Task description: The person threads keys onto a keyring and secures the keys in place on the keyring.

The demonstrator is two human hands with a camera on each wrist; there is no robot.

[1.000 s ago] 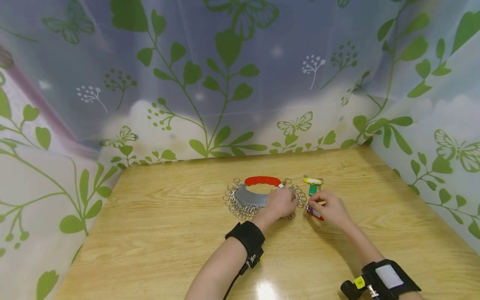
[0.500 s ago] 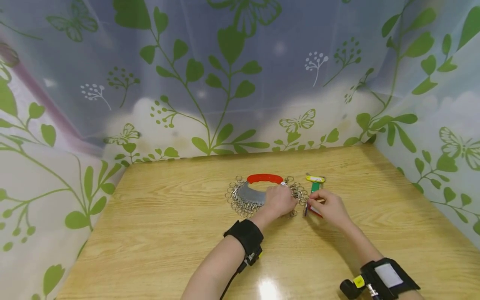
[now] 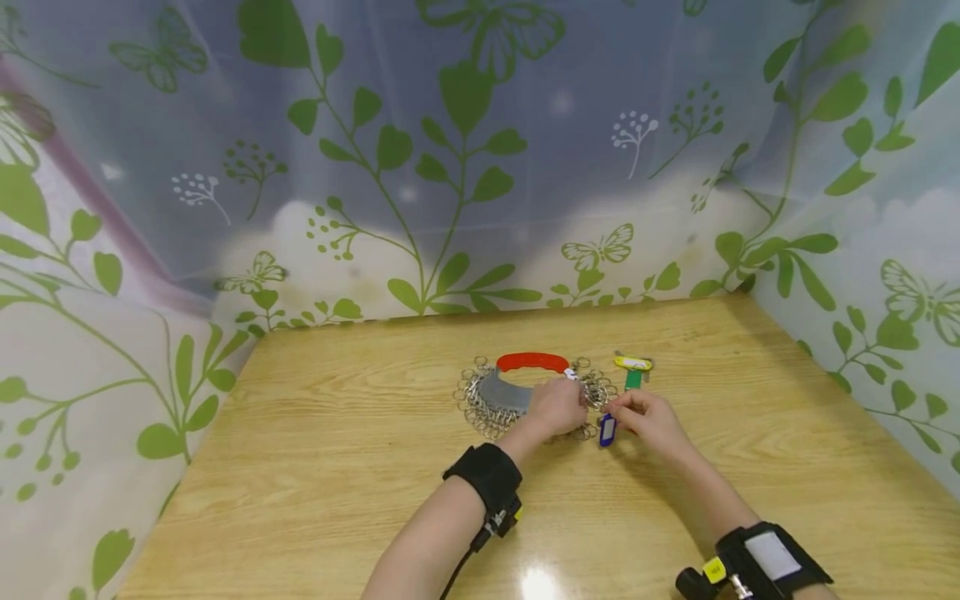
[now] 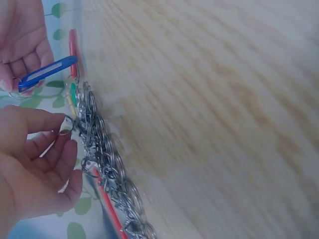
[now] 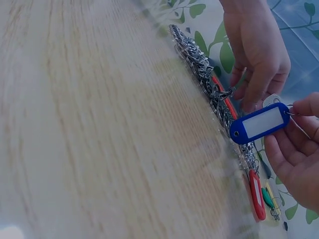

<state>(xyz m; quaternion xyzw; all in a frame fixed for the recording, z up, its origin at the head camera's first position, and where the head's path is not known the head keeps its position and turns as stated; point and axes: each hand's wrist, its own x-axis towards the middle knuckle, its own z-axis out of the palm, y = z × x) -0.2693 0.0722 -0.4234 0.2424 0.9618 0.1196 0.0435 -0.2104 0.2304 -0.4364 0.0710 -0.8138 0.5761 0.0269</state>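
A grey curved plate (image 3: 501, 393) with a red handle (image 3: 532, 361) lies on the table, fringed with several metal rings and clips. My left hand (image 3: 557, 408) is over its right side; in the left wrist view it pinches a metal ring (image 4: 69, 131) between thumb and finger. Just to the right, my right hand (image 3: 651, 423) pinches the small ring of a blue key tag (image 3: 607, 430) with a white label. That tag hangs above the table, close to the plate's ring fringe. In the right wrist view a red key tag (image 5: 256, 195) lies beneath the right hand.
Beyond the right hand lie a yellow key tag (image 3: 633, 363) and a green key tag (image 3: 633, 379). The wooden table (image 3: 337, 467) meets a leaf-patterned curtain (image 3: 360, 208) at the back and sides. Both wrists wear black straps with cameras.
My right hand has moved slightly left, bringing the blue key tag away from the red one and toward the ring fringe. The tag now hangs with its label showing. My left hand stays near the rings.
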